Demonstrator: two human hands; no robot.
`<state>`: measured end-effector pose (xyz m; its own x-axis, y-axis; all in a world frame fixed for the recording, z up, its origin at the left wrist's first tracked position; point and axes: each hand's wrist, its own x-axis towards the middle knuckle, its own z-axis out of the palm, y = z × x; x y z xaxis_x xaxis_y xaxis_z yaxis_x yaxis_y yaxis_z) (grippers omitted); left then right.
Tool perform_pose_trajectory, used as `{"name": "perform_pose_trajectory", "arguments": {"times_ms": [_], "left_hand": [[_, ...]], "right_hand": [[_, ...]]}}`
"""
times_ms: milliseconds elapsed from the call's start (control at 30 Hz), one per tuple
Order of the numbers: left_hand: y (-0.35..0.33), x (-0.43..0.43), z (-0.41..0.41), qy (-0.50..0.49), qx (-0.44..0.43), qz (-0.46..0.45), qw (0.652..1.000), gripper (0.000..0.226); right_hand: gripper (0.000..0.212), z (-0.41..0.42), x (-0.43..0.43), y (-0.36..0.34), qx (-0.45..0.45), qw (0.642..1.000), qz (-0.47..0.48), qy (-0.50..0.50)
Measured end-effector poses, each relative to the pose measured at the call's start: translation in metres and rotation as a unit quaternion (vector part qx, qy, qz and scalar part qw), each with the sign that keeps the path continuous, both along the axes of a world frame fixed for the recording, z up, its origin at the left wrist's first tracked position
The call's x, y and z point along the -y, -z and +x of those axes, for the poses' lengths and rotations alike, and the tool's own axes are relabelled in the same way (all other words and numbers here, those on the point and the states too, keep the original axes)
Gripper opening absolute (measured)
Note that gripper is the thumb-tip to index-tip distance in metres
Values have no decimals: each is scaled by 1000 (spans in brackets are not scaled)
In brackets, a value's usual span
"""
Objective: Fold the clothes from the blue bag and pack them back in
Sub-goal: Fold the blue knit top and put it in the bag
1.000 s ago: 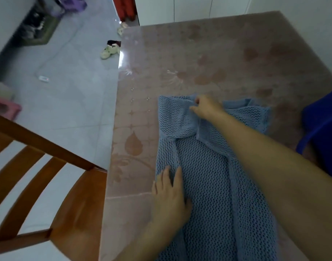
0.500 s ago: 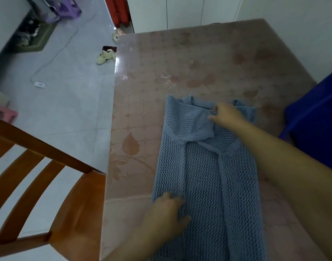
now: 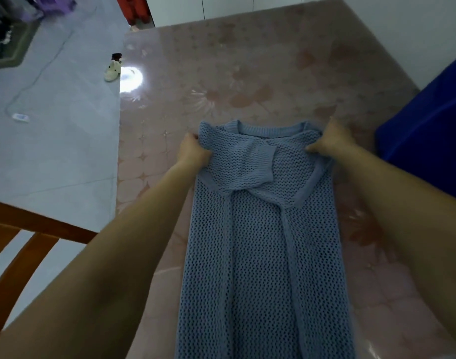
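From the head camera I saw the blue knit sweater [image 3: 263, 242] lying lengthwise on the pink patterned table [image 3: 221, 60]. Its neckline pointed away from the person, and its hem ran out of the bottom of the picture. Both sides were folded in toward the middle, and a ribbed sleeve cuff lay across the chest.

The left hand [image 3: 193, 154] gripped the left shoulder corner with its fingers curled into the knit. The right hand [image 3: 330, 141] pinched the right shoulder corner in the same way. The hands were set apart at the two top corners, with both forearms stretched out along the sides of the garment.

The blue bag [image 3: 434, 120] stood at the right edge of the table, near the right hand. I could not tell whether it touched the sweater.

A wooden chair [image 3: 27, 242] sat at the lower left. On the tiled floor [image 3: 53, 151] beyond it lay a pale slipper [image 3: 111, 72], close to the table's edge.
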<state>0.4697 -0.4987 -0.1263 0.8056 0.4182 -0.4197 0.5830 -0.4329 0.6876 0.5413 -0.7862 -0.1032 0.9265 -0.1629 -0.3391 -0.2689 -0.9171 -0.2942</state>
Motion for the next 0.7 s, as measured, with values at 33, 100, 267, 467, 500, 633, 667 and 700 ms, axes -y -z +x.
{"name": "perform_pose_trajectory", "arguments": {"times_ms": [33,100,267,467,500,633,667,700], "left_hand": [[-1,0,5,7,-8,12,1000,34],[-6,1,15,35,-32,27,999,27],[-25,1,36,41,49,45,997,14],[-48,5,55,69,116,-12,991,41],[-49,5,54,75,125,-44,988,55],[-59,2,47,208,129,32,969,57],[-65,-1,44,225,140,44,963,58],[-72,-5,40,227,150,33,962,64]], "right_hand": [[71,3,0,-1,-15,1000,-15,-7],[52,8,2,-2,-21,999,-28,-25],[13,20,12,0,65,994,88,-29],[39,34,15,-17,44,979,200,10],[47,32,14,-19,35,973,229,25],[49,29,19,-23,35,964,258,52],[42,25,21,-27,49,965,254,39],[35,19,22,-32,64,966,248,21]]}}
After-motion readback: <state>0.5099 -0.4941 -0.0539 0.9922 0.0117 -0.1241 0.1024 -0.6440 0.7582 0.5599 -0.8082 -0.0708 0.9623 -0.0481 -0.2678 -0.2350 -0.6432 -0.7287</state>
